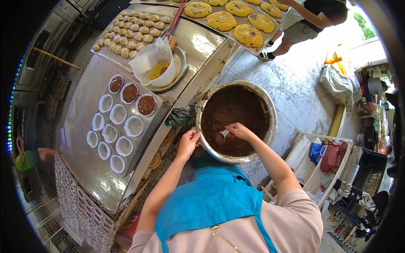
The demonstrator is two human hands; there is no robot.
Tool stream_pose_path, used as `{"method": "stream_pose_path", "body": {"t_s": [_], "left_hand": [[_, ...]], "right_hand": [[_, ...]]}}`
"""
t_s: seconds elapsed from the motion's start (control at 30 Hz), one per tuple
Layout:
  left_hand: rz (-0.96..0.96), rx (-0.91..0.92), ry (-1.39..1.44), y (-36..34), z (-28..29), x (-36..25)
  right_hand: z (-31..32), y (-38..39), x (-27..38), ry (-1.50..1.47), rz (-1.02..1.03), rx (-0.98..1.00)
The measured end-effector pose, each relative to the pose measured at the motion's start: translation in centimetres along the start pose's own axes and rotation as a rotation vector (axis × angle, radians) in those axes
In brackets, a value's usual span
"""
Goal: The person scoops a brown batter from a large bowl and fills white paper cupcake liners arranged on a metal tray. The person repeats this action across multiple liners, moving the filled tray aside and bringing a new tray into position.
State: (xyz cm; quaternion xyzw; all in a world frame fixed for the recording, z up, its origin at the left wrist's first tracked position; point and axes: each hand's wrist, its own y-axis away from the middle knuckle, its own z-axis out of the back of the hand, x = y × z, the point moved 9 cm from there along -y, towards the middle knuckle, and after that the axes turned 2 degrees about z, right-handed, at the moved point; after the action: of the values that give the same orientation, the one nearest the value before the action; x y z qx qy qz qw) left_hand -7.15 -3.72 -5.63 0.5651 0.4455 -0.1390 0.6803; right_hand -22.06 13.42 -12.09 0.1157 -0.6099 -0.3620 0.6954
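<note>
My right hand (238, 131) grips a small pale scoop (223, 135), dipped in dark brown batter inside a large round bowl (268, 111). My left hand (188, 142) has curled fingers at the bowl's left rim, gripping it. Left of me, a metal tray (154, 120) holds several white paper cups (118, 114); those at the back contain brown batter (130, 92) with pale bits on top. Behind them, a white plastic tub (166, 71) with yellowish liquid stands on a round metal plate (181, 65), beside a long-handled brush (172, 36).
Dough-piece (128, 33) and yellow-pastry (228, 21) trays cover the table's back. Filled cups on trays (80, 202) stand at lower left. A wooden crate (303, 166) with bags is at right. Other people appear upper right (310, 17), far right (371, 88) and far left (23, 158).
</note>
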Motion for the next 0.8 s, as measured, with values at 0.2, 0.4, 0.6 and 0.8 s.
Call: {"method": "stream_pose_path", "body": {"t_s": [0.2,0.4,0.6,0.8], "left_hand": [[0.011,-0.004,0.008,0.2,-0.1,0.0],[-0.012,-0.007,-0.025,0.2,-0.1,0.1],[-0.065,-0.009,-0.042,0.4,0.4,0.1],[-0.130,0.017,-0.131,3.3,3.2,-3.0]], "right_hand": [[-4.4,1.1,5.3,0.020,0.199,-0.307],[-2.8,4.1,3.2,-0.891,0.101,-0.212],[-1.9,4.4,3.2,-1.297,0.089,-0.172],[3.6,6.3,12.1,-1.188,0.214,-0.229]]}}
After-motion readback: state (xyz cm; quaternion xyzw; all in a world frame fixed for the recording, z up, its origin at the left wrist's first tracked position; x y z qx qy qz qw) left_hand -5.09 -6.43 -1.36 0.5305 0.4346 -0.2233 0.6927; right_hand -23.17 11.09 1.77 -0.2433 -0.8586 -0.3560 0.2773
